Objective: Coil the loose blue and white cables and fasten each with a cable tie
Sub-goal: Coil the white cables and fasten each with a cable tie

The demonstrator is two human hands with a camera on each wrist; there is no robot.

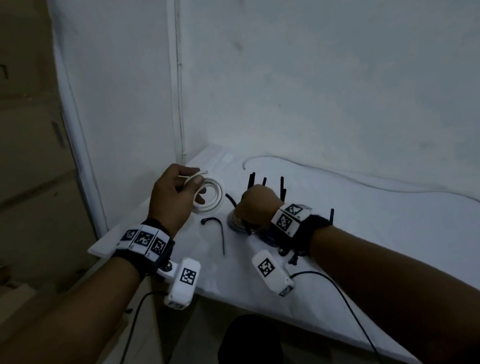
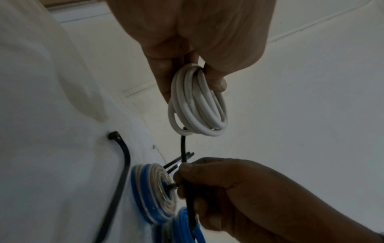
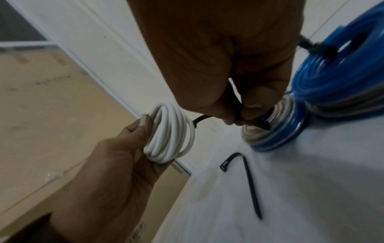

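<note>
My left hand (image 1: 193, 181) grips a small white cable coil (image 1: 214, 197) and holds it upright above the table's far left corner. In the left wrist view the white coil (image 2: 197, 102) hangs from the left hand's fingers (image 2: 216, 82), and a black cable tie (image 2: 183, 144) runs from the coil to my right hand (image 2: 182, 177), which pinches it. In the head view, several black ties (image 1: 264, 182) stick up past my right hand (image 1: 256, 206). Under that hand lie a tied blue and white coil (image 3: 276, 136) and a blue coil (image 3: 343, 74).
One loose black tie (image 1: 221, 232) lies bent on the white table (image 1: 400, 250) between my hands. A thin loose cable (image 1: 357, 177) trails along the back wall to the right. Cardboard boxes (image 1: 8, 155) stand past the table's left edge.
</note>
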